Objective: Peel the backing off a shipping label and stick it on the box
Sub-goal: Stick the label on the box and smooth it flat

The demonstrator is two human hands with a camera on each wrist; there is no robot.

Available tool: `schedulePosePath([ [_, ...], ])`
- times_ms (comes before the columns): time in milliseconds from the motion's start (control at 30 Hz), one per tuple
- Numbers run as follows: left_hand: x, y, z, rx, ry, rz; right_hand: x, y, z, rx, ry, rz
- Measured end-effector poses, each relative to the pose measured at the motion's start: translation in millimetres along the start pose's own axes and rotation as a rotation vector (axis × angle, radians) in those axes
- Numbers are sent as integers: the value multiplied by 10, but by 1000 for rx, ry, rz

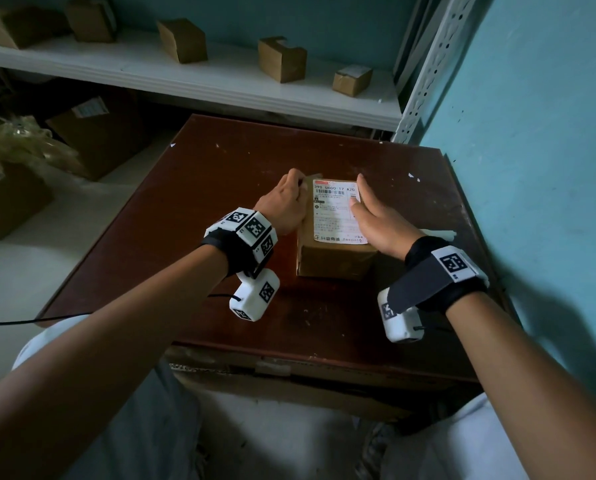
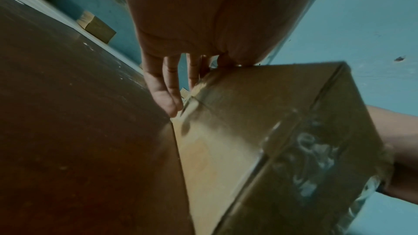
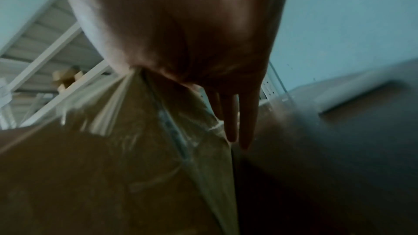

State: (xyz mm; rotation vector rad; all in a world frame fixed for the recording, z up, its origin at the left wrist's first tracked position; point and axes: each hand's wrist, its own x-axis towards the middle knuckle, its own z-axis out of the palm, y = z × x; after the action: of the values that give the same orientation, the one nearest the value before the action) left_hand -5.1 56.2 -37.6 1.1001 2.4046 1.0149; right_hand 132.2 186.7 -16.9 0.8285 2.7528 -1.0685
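Observation:
A taped cardboard box stands in the middle of the dark brown table. A white shipping label with a barcode lies flat on its top. My left hand rests against the box's left side with straight fingers pointing down along the cardboard. My right hand lies on the right edge, its thumb on the label and its straight fingers down the right wall of the box. Neither hand holds anything.
A white strip, perhaps the peeled backing, lies on the table right of my right wrist. A white shelf behind holds several small boxes. A blue wall stands close on the right. Larger cartons sit on the floor at left.

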Motion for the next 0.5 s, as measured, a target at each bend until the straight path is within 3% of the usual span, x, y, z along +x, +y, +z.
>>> schedulePosePath([
  [200, 37, -37, 13, -50, 15, 1, -8, 35, -15, 249, 39, 22],
  [500, 109, -136, -21, -108, 74, -52, 58, -15, 52, 260, 50, 20],
])
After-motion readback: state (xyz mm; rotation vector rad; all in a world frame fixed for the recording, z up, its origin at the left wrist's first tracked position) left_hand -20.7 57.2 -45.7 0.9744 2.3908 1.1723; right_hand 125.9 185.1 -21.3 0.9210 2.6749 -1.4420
